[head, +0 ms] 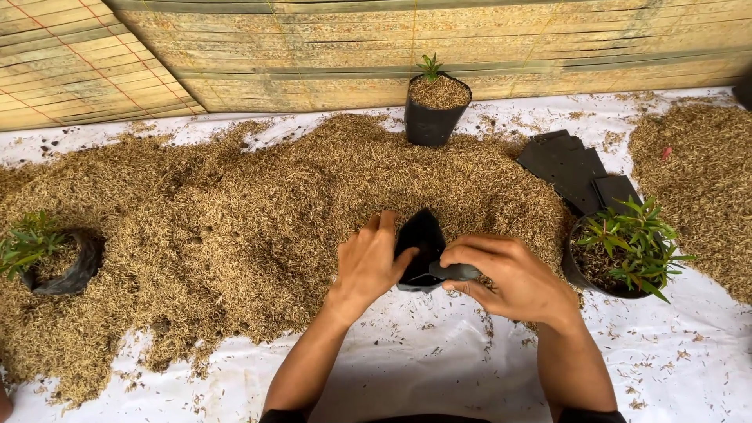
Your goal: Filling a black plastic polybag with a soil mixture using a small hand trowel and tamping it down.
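An empty black plastic nursery bag (pixel 420 237) stands at the front edge of a wide heap of brown rice husks (pixel 258 211). My left hand (pixel 366 266) grips the bag's left side. On its right side my right hand (pixel 511 276) pinches the rim and pulls it outward, so the mouth gapes. Both hands are closed on the bag's edge. What is inside the bag stays hidden from me.
A filled black bag with a small sprout (pixel 435 102) stands at the back. Flat empty black bags (pixel 572 166) lie at the right, beside a pot of green seedlings (pixel 627 249). Another planted bag (pixel 55 258) sits at the left. A bamboo mat wall (pixel 313 47) backs the white sheet (pixel 423 368).
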